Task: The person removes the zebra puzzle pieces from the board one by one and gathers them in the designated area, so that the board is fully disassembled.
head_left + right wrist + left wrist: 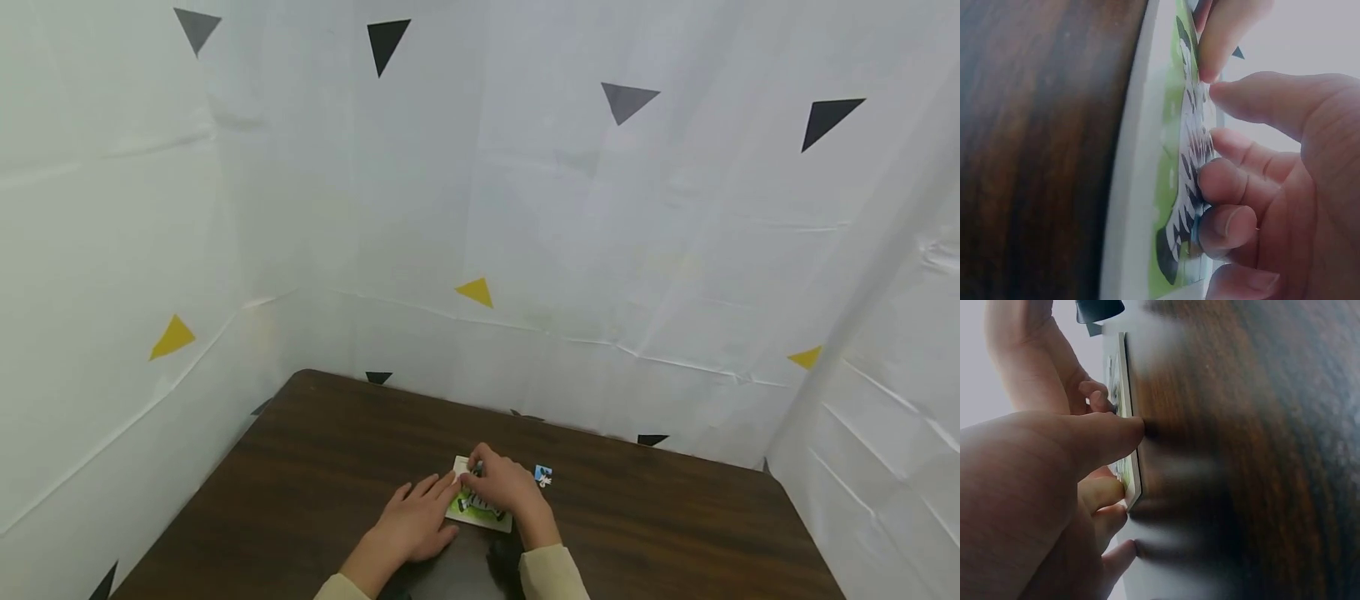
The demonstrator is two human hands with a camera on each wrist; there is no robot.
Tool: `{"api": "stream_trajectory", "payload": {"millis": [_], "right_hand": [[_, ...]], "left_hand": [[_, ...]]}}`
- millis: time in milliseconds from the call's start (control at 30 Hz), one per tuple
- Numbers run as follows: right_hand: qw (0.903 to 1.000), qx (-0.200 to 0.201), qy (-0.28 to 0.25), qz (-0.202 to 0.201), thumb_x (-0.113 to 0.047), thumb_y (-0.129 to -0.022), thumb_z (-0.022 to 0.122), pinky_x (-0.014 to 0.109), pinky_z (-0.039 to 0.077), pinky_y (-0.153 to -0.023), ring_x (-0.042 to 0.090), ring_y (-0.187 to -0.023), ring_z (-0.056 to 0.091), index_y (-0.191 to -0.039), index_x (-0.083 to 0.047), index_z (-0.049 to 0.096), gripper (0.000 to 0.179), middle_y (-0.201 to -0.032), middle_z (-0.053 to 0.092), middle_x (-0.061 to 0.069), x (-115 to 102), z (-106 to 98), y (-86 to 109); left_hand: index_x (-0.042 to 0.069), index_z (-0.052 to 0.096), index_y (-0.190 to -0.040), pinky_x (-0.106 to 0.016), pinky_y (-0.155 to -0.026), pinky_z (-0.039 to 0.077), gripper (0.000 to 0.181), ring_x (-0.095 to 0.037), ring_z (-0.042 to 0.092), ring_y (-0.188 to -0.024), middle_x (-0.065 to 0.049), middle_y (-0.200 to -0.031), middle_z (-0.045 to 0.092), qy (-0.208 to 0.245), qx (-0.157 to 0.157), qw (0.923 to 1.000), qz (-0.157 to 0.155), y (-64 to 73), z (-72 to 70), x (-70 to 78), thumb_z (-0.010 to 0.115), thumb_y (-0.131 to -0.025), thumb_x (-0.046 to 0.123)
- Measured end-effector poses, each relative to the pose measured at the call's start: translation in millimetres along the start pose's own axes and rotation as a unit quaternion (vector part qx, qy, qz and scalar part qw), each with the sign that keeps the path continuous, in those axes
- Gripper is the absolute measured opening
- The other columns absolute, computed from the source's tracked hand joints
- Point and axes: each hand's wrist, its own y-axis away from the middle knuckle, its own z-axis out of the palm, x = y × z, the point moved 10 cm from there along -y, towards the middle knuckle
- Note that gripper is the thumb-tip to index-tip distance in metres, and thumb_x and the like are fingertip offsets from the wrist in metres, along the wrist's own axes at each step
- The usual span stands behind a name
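Observation:
A small jigsaw puzzle (480, 521) with a pale border and a zebra on green lies flat on the dark table. My left hand (416, 521) rests along its left side, fingers stretched out and tips on the border. In the left wrist view the left thumb (1110, 437) reaches to the puzzle's near edge. Over the puzzle's upper part, my right hand (506, 483) bends its fingers down. In the right wrist view its thumb and fingertips (1219, 178) touch the picture; whether they pinch a piece is hidden. One loose puzzle piece (543, 476), blue with black and white, lies just right of this hand.
The brown wood-grain table (675, 517) extends to both sides of the hands. White sheeting (525, 208) with black, grey and yellow triangles hangs behind and beside it. A dark blurred shape (504, 560) shows at the near edge, between the forearms.

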Motion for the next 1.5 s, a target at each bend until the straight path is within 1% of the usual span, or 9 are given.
{"api": "stream_trajectory", "payload": {"millis": [133, 200, 400, 533, 667, 933, 1167, 1367, 1500], "right_hand": [[0.9999, 0.004, 0.016, 0.0, -0.035, -0.107, 0.065, 0.034, 0.038, -0.05, 0.016, -0.056, 0.048, -0.109, -0.02, 0.06, 0.015, -0.078, 0.058, -0.002, 0.3, -0.5, -0.4], [0.9999, 0.003, 0.016, -0.003, -0.032, -0.108, 0.064, 0.034, 0.037, -0.049, 0.016, -0.055, 0.047, -0.108, -0.02, 0.059, 0.013, -0.076, 0.058, -0.001, 0.8, 0.6, -0.1], [0.9998, 0.009, 0.014, -0.008, -0.032, -0.107, 0.064, 0.034, 0.037, -0.047, 0.017, -0.052, 0.046, -0.119, -0.021, 0.06, 0.016, -0.074, 0.058, -0.001, 1.4, 3.3, -1.6], [0.9998, 0.011, 0.016, -0.007, -0.031, -0.106, 0.066, 0.035, 0.037, -0.048, 0.018, -0.054, 0.047, -0.119, -0.02, 0.061, 0.017, -0.075, 0.059, 0.0, -1.8, 1.3, -1.9], [0.9998, 0.003, 0.019, -0.004, -0.03, -0.106, 0.065, 0.035, 0.037, -0.05, 0.018, -0.055, 0.046, -0.12, -0.018, 0.061, 0.019, -0.073, 0.057, 0.001, -5.0, -0.4, -1.3], [0.9993, -0.025, -0.024, -0.01, -0.024, -0.102, 0.071, 0.032, 0.038, -0.054, 0.016, -0.061, 0.048, -0.116, -0.014, 0.063, 0.019, -0.079, 0.056, 0.001, -4.0, -3.2, -2.8], [0.9982, -0.036, -0.04, -0.026, -0.02, -0.099, 0.072, 0.032, 0.037, -0.054, 0.016, -0.061, 0.046, -0.115, -0.01, 0.063, 0.021, -0.077, 0.054, 0.002, -6.0, -6.3, -2.0], [0.9978, -0.038, -0.044, -0.031, -0.02, -0.101, 0.072, 0.032, 0.037, -0.054, 0.016, -0.061, 0.046, -0.115, -0.011, 0.062, 0.02, -0.077, 0.054, 0.001, -6.0, -6.2, -1.6], [0.9974, -0.029, -0.054, -0.038, -0.02, -0.104, 0.071, 0.032, 0.038, -0.055, 0.016, -0.062, 0.049, -0.115, -0.012, 0.061, 0.017, -0.079, 0.056, 0.001, -4.4, -5.9, -3.2]], "left_hand": [[0.027, 0.039, -0.168, -0.068, -0.128, 0.029, 0.069, -0.03, 0.033, -0.163, 0.003, -0.178, 0.031, -0.004, 0.003, 1.0, 0.003, 1.1, -0.5, 1.2, 0.065, -0.107, 0.047], [0.027, 0.039, -0.168, -0.068, -0.128, 0.029, 0.069, -0.03, 0.033, -0.163, 0.003, -0.178, 0.031, -0.004, 0.002, 1.0, 0.004, 1.5, -0.9, 1.8, 0.065, -0.107, 0.046], [0.028, 0.04, -0.168, -0.068, -0.127, 0.03, 0.07, -0.03, 0.034, -0.163, 0.003, -0.178, 0.031, -0.007, 0.003, 0.9999, 0.007, 2.5, -3.1, 1.1, 0.066, -0.106, 0.047], [0.029, 0.04, -0.168, -0.069, -0.127, 0.03, 0.07, -0.029, 0.034, -0.163, 0.004, -0.178, 0.031, -0.01, 0.003, 0.9999, 0.006, 2.4, -4.4, 0.1, 0.067, -0.106, 0.046], [0.03, 0.04, -0.168, -0.069, -0.126, 0.031, 0.07, -0.028, 0.034, -0.163, 0.004, -0.178, 0.031, -0.012, 0.001, 0.9999, 0.004, 1.8, -3.8, 0.0, 0.067, -0.106, 0.046], [0.029, 0.04, -0.168, -0.069, -0.127, 0.031, 0.069, -0.028, 0.035, -0.163, 0.004, -0.178, 0.031, -0.01, -0.004, 0.9999, 0.003, 2.0, -3.6, 0.4, 0.067, -0.106, 0.046], [0.029, 0.04, -0.168, -0.068, -0.127, 0.031, 0.069, -0.027, 0.034, -0.163, 0.005, -0.179, 0.03, -0.015, -0.002, 0.9999, 0.007, 1.3, -3.1, 1.2, 0.066, -0.106, 0.046], [0.028, 0.04, -0.168, -0.067, -0.127, 0.031, 0.069, -0.026, 0.034, -0.163, 0.005, -0.179, 0.03, -0.018, 0.0, 0.9998, 0.003, 0.2, -1.7, 0.3, 0.066, -0.106, 0.046], [0.028, 0.04, -0.168, -0.067, -0.127, 0.031, 0.069, -0.026, 0.035, -0.163, 0.004, -0.178, 0.031, -0.021, 0.003, 0.9998, 0.001, 0.3, -1.8, -0.3, 0.066, -0.106, 0.046]]}}
